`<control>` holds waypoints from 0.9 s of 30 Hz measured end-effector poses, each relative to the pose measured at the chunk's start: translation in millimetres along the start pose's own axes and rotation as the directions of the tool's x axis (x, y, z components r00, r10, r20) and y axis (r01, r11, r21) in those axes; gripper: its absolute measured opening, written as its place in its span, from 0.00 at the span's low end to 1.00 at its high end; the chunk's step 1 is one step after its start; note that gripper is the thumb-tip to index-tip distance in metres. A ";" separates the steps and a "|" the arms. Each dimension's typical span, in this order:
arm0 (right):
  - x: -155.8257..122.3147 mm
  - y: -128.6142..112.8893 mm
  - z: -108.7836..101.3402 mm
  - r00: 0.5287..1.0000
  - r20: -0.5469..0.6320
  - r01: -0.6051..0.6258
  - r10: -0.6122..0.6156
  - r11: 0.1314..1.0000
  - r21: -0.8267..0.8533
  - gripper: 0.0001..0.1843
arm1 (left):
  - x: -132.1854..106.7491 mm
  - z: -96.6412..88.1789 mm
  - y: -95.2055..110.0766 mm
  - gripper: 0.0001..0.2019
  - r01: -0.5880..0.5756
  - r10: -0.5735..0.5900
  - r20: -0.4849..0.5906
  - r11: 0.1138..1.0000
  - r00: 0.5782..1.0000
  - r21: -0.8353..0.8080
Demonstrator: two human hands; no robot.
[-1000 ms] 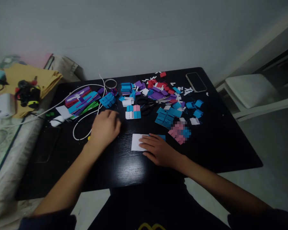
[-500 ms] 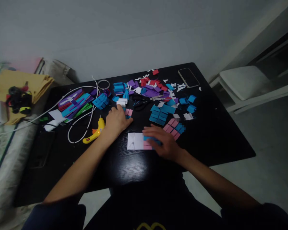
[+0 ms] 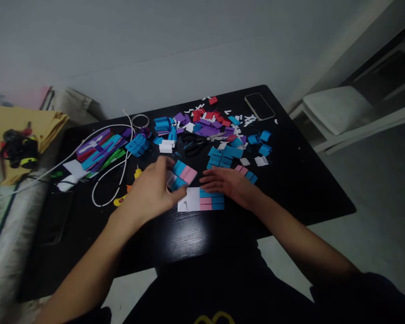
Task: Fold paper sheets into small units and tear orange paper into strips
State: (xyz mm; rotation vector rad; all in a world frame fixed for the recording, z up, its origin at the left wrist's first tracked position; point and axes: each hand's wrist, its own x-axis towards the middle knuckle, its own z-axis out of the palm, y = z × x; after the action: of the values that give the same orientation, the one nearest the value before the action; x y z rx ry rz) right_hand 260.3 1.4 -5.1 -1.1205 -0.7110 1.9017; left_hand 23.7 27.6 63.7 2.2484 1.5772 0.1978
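L hand (image 3: 153, 186) gripped blue/pink/wht paper pc (image 3: 189, 174) — R hand (image 3: 232, 185), fingers loosely outstretched, was nr flat paper card (image 3: 206, 202).

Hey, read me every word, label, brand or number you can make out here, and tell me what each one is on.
None can be read.
Dark clothing: yellow curved mark, cut off by the frame; letter or shape, I can't tell.
Yellow glue gun: partly hidden; any marking is too small to read.
Phone: dark screen, nothing legible.
Paper square in the left hand: no lettering visible.
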 end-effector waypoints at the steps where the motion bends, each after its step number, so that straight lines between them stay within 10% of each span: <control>1: 1.6 -1.3 4.9 0.995 0.073 -0.066 0.064 0.997 0.027 0.21 | -10.3 -0.7 4.7 0.28 -0.081 0.081 -0.003 0.997 0.997 0.001; 7: 3.2 -4.4 21.4 0.989 0.146 0.020 0.003 0.988 -0.156 0.16 | -38.1 5.2 10.6 0.28 -0.350 0.356 0.046 0.931 0.933 -0.098; 27: 8.4 -2.2 31.3 0.982 0.137 0.164 -0.132 0.950 -0.265 0.15 | -18.6 16.9 -40.3 0.19 -0.407 0.415 -0.049 0.849 0.908 -0.337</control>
State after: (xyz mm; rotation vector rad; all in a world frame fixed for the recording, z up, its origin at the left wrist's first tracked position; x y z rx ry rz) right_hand 230.8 7.6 7.0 -1.0936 -1.1232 1.7887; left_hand -12.7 18.4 34.6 2.2608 0.9341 0.5153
